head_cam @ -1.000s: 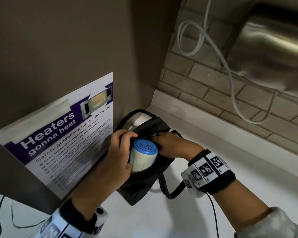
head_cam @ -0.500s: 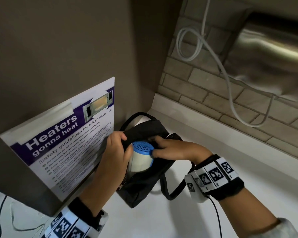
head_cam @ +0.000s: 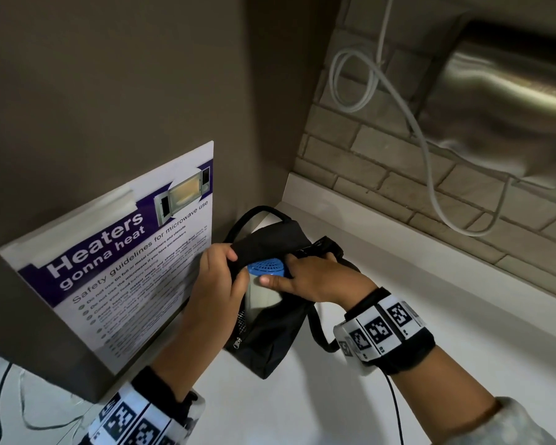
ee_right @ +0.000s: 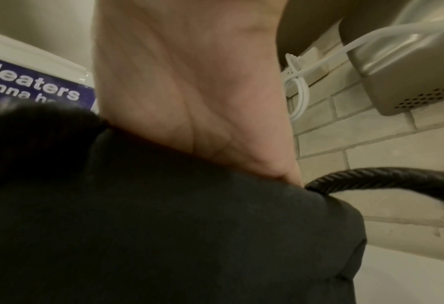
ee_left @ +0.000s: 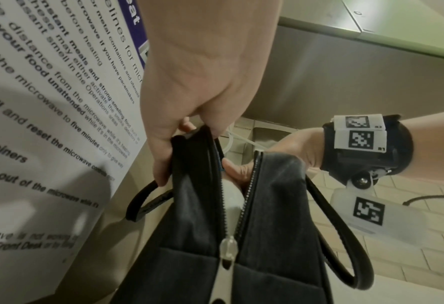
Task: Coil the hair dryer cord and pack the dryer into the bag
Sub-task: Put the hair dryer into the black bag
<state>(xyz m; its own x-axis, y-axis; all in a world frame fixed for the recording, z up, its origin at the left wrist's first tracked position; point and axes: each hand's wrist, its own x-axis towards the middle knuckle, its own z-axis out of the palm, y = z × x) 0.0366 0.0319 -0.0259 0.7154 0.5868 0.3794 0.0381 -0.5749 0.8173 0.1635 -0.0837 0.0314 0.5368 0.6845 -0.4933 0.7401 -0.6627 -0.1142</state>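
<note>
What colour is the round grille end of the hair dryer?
Blue, on a pale body; the hair dryer shows best in the head view.

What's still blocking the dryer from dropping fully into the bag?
Nothing separate. The hair dryer sits partly inside the black bag, blue end up. The left hand holds the bag's rim flap, which drapes over the blue end; the right hand has its thumb on the dryer.
</note>
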